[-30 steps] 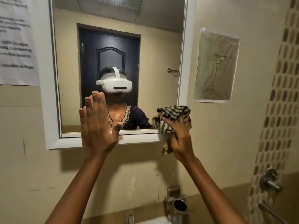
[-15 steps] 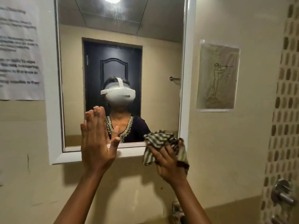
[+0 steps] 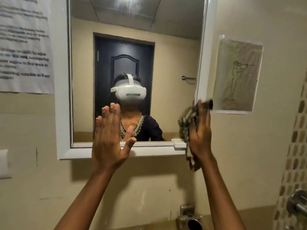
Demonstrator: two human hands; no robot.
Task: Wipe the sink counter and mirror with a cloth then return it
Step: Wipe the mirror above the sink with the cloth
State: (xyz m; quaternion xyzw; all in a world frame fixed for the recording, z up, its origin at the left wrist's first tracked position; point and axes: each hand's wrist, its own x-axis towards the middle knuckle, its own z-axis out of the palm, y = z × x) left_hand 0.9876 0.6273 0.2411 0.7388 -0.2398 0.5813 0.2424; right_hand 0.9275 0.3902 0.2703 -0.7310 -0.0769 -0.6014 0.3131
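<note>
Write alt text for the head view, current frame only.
A person's right hand presses a striped cloth against the lower right corner of a white-framed wall mirror, while the left hand is held up open and flat before the glass. Paper sheets hang on the beige wall either side; a metal tap fitting shows below.

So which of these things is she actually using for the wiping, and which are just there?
In use: cloth in the right hand; mirror; left hand, open.

Just there: printed notice; line drawing; wall taps.
</note>
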